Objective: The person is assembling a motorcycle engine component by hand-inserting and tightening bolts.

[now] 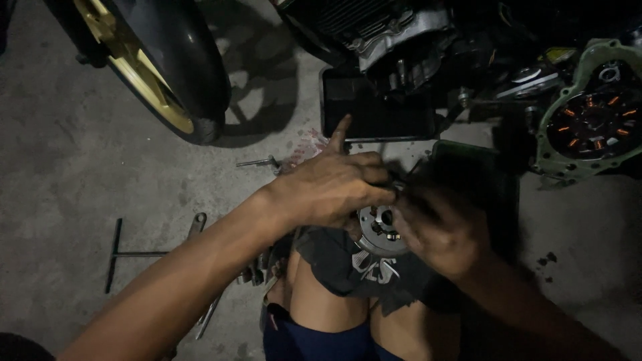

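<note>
over our knees, our left hand (331, 187) and right hand (438, 230) both gripped the round metal clutch part (378, 230), which greasy fingers could have let slip onto the concrete floor (80, 167).

The grey concrete floor (80, 154) carries a T-handle wrench (124, 253) at eight o'clock, a wheel (167, 67) at eleven, and a black tray (374, 110) at twelve.

A round grey metal clutch part (378, 230) with a centre hole is held between both hands, above the knees.
</note>
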